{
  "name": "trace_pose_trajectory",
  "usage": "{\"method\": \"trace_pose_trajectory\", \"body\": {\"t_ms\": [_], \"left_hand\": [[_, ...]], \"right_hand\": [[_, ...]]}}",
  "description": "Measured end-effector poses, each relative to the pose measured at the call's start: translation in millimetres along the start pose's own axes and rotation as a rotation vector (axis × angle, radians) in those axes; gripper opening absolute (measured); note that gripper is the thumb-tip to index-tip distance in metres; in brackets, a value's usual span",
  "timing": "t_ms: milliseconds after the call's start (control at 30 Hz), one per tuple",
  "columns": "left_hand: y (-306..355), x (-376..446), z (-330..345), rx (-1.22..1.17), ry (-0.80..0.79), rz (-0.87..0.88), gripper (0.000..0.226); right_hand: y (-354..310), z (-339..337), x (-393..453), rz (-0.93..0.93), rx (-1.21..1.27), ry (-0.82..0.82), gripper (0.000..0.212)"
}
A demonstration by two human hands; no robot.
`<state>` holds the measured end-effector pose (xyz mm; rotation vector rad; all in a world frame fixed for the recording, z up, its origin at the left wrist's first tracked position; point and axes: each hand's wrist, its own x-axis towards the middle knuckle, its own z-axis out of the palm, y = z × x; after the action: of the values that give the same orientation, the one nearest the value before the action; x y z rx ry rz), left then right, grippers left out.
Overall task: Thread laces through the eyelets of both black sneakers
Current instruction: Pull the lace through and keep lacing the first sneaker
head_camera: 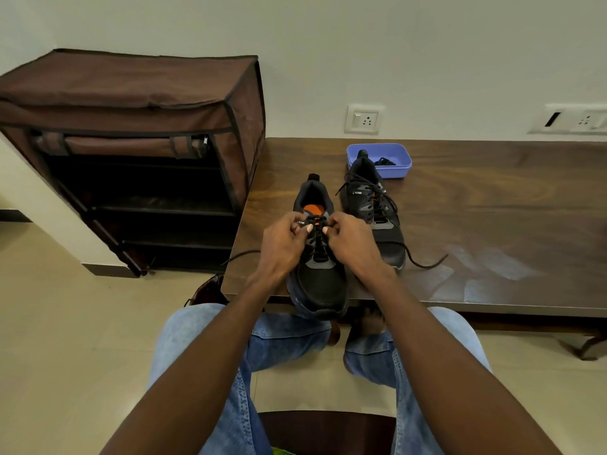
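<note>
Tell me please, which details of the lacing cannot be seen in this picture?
- Head view: upper eyelets of the near sneaker, covered by the left hand and right hand.
- Head view: dark contents of the blue tub, too small to identify.
- Head view: eyelets of the far sneaker, too small to count.

Home interior, likely entry or living area. Brown fabric shoe rack (131, 152) with rolled-up front flap stands against plain off-white wall (361, 44). Beige floor tiles (65, 323) with dark skirting. Low dark wooden table (492, 224) against same wall. Domestic switch-and-socket plates (362, 120) set low on wall. Small blue plastic tub (394, 174) on table. No workshop or shop fittings visible.
</note>
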<state>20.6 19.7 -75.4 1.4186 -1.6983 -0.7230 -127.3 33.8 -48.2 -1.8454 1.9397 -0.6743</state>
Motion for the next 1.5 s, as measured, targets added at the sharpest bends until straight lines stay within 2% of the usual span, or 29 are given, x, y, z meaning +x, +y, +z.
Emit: {"method": "trace_pose_trajectory", "body": {"t_ms": [133, 367, 500, 600, 667, 767, 833, 900, 1000, 1100, 1200, 1367, 1500], "left_hand": [[-0.3, 3.3, -7.4, 0.067, 0.028, 0.034, 0.007], [-7.4, 18.2, -21.2, 0.498, -0.118, 0.177, 0.016], [-12.3, 24.1, -31.1, 0.57, -0.086, 0.192, 0.017], [-13.7, 22.6, -29.7, 0.58, -0.064, 0.134, 0.018], [-14.9, 20.4, -28.1, 0.469, -0.056, 0.016, 0.022], [-9.8, 20.3, -28.2, 0.104, -0.084, -0.148, 0.027], [0.0, 20.4, -28.8, -0.148, -0.087, -0.177, 0.032], [7.0, 18.2, -25.9, -0.373, -0.095, -0.184, 0.037], [9.0, 12.1, -16.7, -0.569, -0.125, -0.18, 0.029], [12.9, 8.8, -10.9, -0.648, -0.091, -0.138, 0.016], [12.0, 9.9, -8.9, -0.633, -0.069, -0.087, 0.016], [10.3, 13.1, 1.6, -0.608, -0.069, -0.096, 0.023], [5.0, 19.0, 3.8, -0.528, -0.111, -0.11, 0.041]], "right_hand": [[4.4, -2.0, 1.1, -0.004, -0.05, 0.107, 0.018], [8.4, -7.2, 1.9, 0.044, -0.156, 0.168, 0.018], [10.0, -12.1, 1.2, 0.088, -0.17, 0.164, 0.02], [8.2, -10.9, 1.5, 0.131, -0.139, 0.141, 0.02], [10.3, -12.0, 3.5, 0.191, -0.032, 0.109, 0.018], [13.6, -18.4, 8.0, 0.256, 0.18, 0.062, 0.028], [9.5, -21.8, 8.0, 0.285, 0.464, 0.047, 0.037], [5.8, -21.3, 7.5, 0.281, 0.723, 0.053, 0.037], [-0.7, -16.4, 6.5, 0.235, 0.916, 0.024, 0.034], [-6.4, -14.1, 6.6, 0.199, 1.044, -0.004, 0.023], [-9.1, -10.8, 8.7, 0.163, 1.054, -0.031, 0.017], [-10.3, -2.4, 12.3, 0.156, 0.97, -0.016, 0.033], [-11.8, 1.4, 14.0, 0.14, 0.93, -0.002, 0.042]]}}
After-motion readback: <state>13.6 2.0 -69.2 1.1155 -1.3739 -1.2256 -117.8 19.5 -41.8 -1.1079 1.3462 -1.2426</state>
